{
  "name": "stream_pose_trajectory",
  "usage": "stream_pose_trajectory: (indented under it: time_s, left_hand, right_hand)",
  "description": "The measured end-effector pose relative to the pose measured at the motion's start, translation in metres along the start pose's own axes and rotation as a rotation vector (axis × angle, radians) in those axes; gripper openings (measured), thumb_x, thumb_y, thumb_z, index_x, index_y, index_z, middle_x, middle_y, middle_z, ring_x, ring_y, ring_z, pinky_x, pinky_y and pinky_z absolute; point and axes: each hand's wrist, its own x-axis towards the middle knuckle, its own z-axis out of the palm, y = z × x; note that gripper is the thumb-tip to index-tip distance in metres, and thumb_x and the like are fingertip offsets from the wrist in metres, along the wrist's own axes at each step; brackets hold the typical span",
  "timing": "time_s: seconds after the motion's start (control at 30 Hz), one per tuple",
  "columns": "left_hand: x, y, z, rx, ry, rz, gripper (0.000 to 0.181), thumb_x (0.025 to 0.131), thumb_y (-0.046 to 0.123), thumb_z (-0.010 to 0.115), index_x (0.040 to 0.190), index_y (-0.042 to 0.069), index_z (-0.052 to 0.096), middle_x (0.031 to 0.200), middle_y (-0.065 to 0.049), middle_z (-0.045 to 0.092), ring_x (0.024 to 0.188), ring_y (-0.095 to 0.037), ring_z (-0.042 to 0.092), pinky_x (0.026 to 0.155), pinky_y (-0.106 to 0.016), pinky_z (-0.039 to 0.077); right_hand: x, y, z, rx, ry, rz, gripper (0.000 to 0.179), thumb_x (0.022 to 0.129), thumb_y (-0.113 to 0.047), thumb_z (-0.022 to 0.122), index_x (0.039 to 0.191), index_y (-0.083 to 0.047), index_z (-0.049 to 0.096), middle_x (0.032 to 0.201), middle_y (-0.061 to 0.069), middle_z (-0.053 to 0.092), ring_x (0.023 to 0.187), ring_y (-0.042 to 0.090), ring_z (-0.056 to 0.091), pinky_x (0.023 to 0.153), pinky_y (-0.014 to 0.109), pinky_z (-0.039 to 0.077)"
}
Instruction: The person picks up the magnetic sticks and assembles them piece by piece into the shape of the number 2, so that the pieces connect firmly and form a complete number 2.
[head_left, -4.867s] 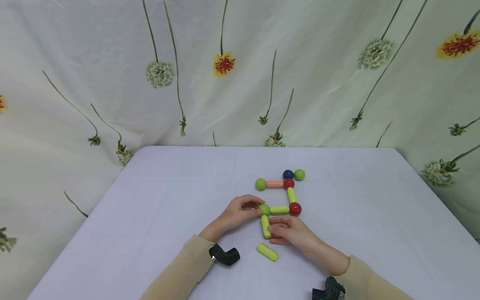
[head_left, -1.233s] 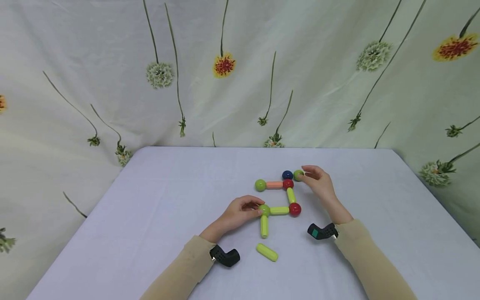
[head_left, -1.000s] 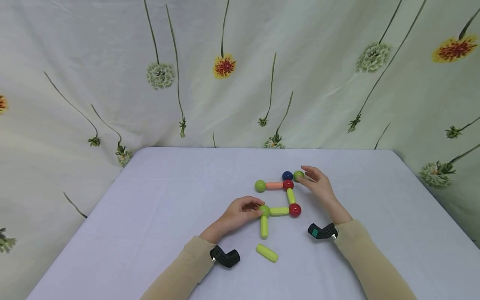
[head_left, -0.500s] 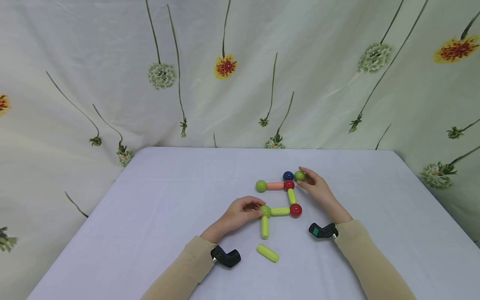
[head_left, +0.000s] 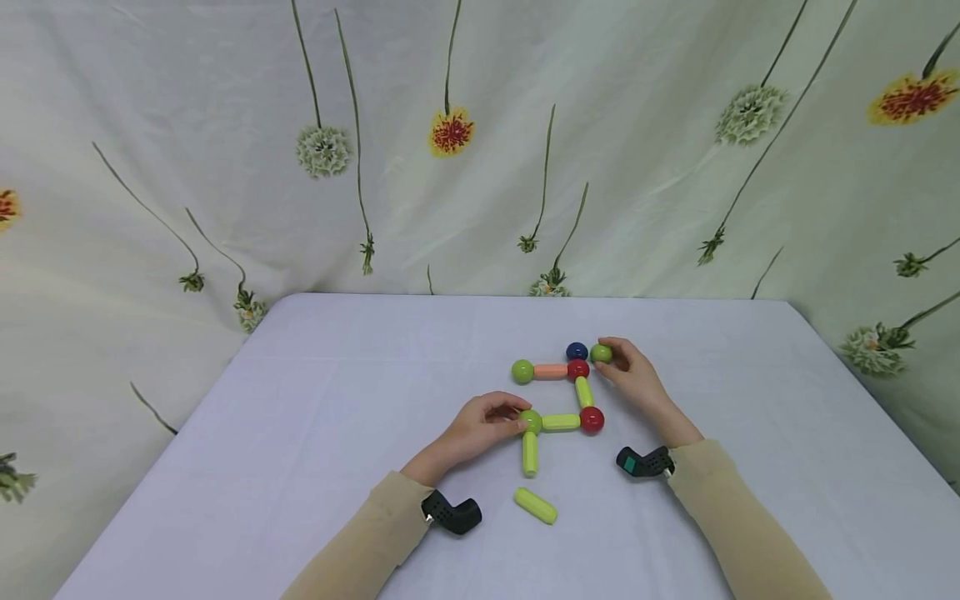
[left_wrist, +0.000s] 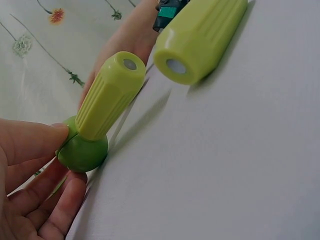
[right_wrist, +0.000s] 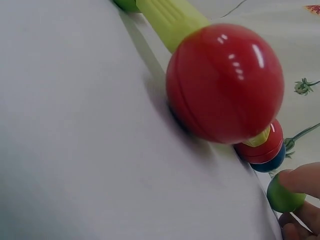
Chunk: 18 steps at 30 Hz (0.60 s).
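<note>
My left hand (head_left: 480, 427) pinches a green ball (head_left: 531, 421) between thumb and fingers. From that ball a yellow-green magnetic rod (head_left: 529, 455) points toward me, and another rod (head_left: 560, 422) runs right to a red ball (head_left: 592, 420). A further rod (head_left: 583, 392) links it to a second red ball (head_left: 578, 370). An orange rod (head_left: 551, 372) joins this to a green ball (head_left: 522, 372) on the left. Behind sits a blue ball (head_left: 577, 352). My right hand (head_left: 637, 382) holds another green ball (right_wrist: 284, 196), slightly apart from the blue one.
A loose yellow-green rod (head_left: 536, 506) lies on the white-covered table (head_left: 337, 375), nearer me than the joined pieces. Its metal end faces the left wrist camera. A flower-printed cloth (head_left: 637, 167) hangs behind the table.
My right hand has gone from the near rod to the far green ball, gripped it and shifted it slightly right, off the blue ball. The left hand keeps its place.
</note>
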Motion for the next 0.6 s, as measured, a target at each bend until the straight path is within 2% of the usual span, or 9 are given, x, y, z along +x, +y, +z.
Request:
stream_pose_trajectory:
  time_s: [0.37,0.53,0.6]
  left_hand:
    - [-0.001,0.002,0.0,0.002,0.005,-0.012,0.025,0.089,0.005,0.061,0.112,-0.004,0.062,0.11,-0.015,0.061,0.1,-0.026,0.056,0.085,-0.031,0.046]
    - [-0.001,0.001,0.0,0.014,0.008,-0.018,0.025,0.089,0.007,0.061,0.112,-0.003,0.063,0.109,-0.013,0.062,0.099,-0.024,0.056,0.085,-0.032,0.046]
    - [0.003,-0.01,0.001,0.015,0.011,-0.018,0.025,0.089,0.008,0.062,0.113,-0.001,0.063,0.109,-0.011,0.062,0.099,-0.022,0.056,0.084,-0.03,0.046]
  right_hand:
    - [-0.001,0.006,0.002,-0.047,0.091,-0.009,0.04,0.093,-0.011,0.058,0.128,0.002,0.044,0.127,0.025,0.05,0.115,0.035,0.048,0.097,0.045,0.04]
    - [-0.003,0.006,0.003,-0.063,0.097,0.017,0.048,0.093,-0.015,0.059,0.134,0.001,0.04,0.128,0.025,0.049,0.114,0.036,0.048,0.098,0.045,0.04]
    - [-0.004,0.006,0.003,-0.074,0.098,0.026,0.052,0.093,-0.018,0.059,0.137,-0.001,0.038,0.129,0.025,0.048,0.115,0.036,0.048,0.098,0.045,0.039]
